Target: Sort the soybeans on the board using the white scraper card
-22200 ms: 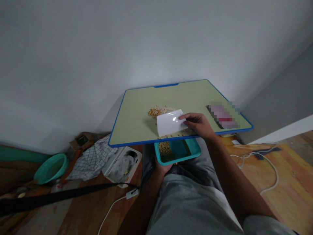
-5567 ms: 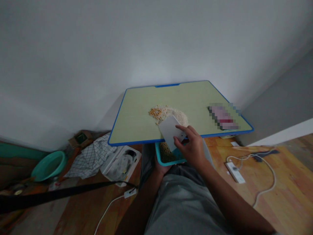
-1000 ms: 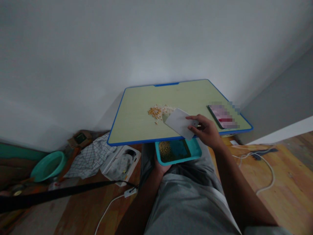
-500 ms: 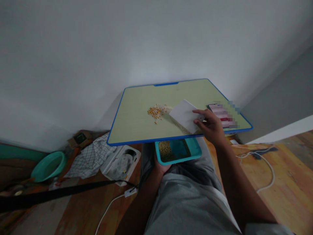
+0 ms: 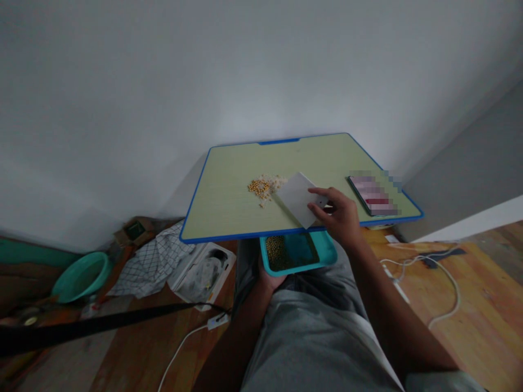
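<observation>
Pinched in my right hand (image 5: 337, 212) is a flat white card-like piece (image 5: 295, 195), tilted over the front part of the small table (image 5: 220, 201). Its left corner is close to a pile of yellow kernels (image 5: 259, 188) and paler grains (image 5: 275, 181). Below the table's front edge, my left hand (image 5: 270, 279) grips a teal tray (image 5: 296, 269) from its near left side. Round yellowish grains (image 5: 276, 250) lie in the tray's left part. The tabletop hides the tray's far edge, and the tray covers most of my left fingers.
A phone (image 5: 373, 195), partly pixelated, lies at the table's right. On the floor at left are a green basin (image 5: 84, 276), a checked cloth (image 5: 149, 261) and a white box (image 5: 204, 272). White cables (image 5: 453, 288) run over the floor at right. A wall stands behind the table.
My right hand has moved left and slightly toward me with the white piece, uncovering more of the phone. My left hand and the teal tray have barely moved.
</observation>
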`<action>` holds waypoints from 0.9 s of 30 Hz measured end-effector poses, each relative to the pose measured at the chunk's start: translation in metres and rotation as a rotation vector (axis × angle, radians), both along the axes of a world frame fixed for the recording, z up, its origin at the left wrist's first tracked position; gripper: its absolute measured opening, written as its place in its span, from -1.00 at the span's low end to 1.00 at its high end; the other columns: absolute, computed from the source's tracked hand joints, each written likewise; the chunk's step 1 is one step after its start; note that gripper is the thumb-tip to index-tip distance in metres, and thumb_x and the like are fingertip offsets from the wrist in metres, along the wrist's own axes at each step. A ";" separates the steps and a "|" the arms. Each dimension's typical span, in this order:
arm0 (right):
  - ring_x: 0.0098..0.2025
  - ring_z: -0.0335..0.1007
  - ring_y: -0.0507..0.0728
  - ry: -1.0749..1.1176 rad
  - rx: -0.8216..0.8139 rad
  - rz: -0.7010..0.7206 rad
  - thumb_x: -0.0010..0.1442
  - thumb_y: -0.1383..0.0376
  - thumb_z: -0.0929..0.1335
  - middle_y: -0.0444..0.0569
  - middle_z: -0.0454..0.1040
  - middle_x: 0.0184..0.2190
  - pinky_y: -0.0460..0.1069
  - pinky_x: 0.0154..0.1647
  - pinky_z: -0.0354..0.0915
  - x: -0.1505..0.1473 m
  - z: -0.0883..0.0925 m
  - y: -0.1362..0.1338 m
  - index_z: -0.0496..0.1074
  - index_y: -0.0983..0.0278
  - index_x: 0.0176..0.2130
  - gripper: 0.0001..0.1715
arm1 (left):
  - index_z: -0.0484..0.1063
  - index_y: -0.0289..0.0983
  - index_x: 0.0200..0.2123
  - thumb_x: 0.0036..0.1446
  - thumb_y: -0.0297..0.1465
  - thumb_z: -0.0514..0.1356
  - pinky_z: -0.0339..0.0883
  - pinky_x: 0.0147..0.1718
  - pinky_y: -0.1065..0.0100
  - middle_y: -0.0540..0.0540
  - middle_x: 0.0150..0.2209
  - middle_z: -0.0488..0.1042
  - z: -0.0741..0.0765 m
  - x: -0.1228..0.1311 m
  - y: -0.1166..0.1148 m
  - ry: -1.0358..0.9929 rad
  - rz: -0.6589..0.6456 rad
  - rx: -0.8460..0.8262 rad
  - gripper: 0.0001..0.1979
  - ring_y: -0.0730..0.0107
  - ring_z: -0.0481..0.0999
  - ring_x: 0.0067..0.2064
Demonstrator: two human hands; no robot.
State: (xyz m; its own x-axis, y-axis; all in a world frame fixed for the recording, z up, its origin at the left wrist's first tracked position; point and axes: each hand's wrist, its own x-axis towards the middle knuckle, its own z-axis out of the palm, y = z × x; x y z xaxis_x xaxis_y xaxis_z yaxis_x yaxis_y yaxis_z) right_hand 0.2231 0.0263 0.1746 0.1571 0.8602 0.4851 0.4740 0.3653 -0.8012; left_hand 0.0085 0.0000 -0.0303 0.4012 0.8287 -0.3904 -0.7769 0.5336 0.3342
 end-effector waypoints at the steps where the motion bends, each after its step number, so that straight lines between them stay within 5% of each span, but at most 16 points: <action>1: -0.36 0.44 0.09 -0.008 0.001 -0.001 0.27 0.17 0.49 -0.01 0.58 -0.20 -0.01 -0.39 0.54 -0.003 0.001 0.001 0.68 0.18 0.09 -0.59 | 0.70 -0.19 0.12 0.44 -0.06 0.01 0.21 0.46 -0.19 -0.20 0.24 0.67 0.000 0.000 0.000 -0.002 0.001 0.005 -0.44 -0.05 0.55 0.34; 11: -0.38 0.48 0.10 -0.094 0.018 -0.103 0.24 0.20 0.48 -0.01 0.57 -0.25 -0.01 -0.42 0.52 -0.004 -0.002 0.003 0.69 0.21 0.05 -0.60 | 0.73 -0.19 0.04 0.46 -0.08 -0.04 0.21 0.46 -0.23 -0.19 0.13 0.73 -0.004 -0.002 -0.001 0.000 -0.012 -0.006 -0.43 -0.08 0.57 0.32; 16: -0.39 0.46 0.10 -0.038 0.052 -0.142 0.27 0.18 0.47 0.02 0.60 -0.18 0.02 -0.40 0.52 0.002 -0.002 0.010 0.66 0.19 0.06 -0.62 | 0.71 -0.18 0.11 0.47 -0.08 -0.01 0.21 0.46 -0.23 -0.20 0.25 0.67 0.007 0.000 0.000 -0.011 -0.008 -0.007 -0.45 -0.05 0.54 0.37; 19: -0.42 0.42 0.08 0.015 0.113 -0.196 0.29 0.18 0.46 0.06 0.64 -0.08 0.01 -0.42 0.48 0.011 0.001 0.029 0.62 0.19 0.06 -0.63 | 0.69 -0.14 0.15 0.49 -0.08 -0.02 0.23 0.45 -0.25 -0.16 0.31 0.63 0.015 0.002 0.000 -0.020 -0.006 -0.009 -0.45 -0.05 0.51 0.40; 22: -0.41 0.46 0.12 0.100 0.123 -0.163 0.29 0.16 0.45 0.02 0.63 -0.18 0.00 -0.46 0.46 0.024 0.008 0.061 0.56 0.17 0.09 -0.62 | 0.67 -0.15 0.18 0.51 -0.04 -0.05 0.27 0.41 -0.31 -0.19 0.29 0.64 0.020 0.005 0.000 -0.022 -0.005 -0.021 -0.42 -0.11 0.52 0.39; 27: -0.32 0.53 0.14 0.167 0.075 -0.025 0.22 0.26 0.45 0.03 0.62 -0.04 0.05 -0.36 0.56 0.037 0.015 0.124 0.50 0.14 0.13 -0.53 | 0.63 -0.08 0.24 0.52 -0.04 -0.04 0.31 0.36 -0.33 -0.14 0.37 0.58 0.011 0.004 0.001 -0.008 0.017 -0.015 -0.45 -0.09 0.50 0.40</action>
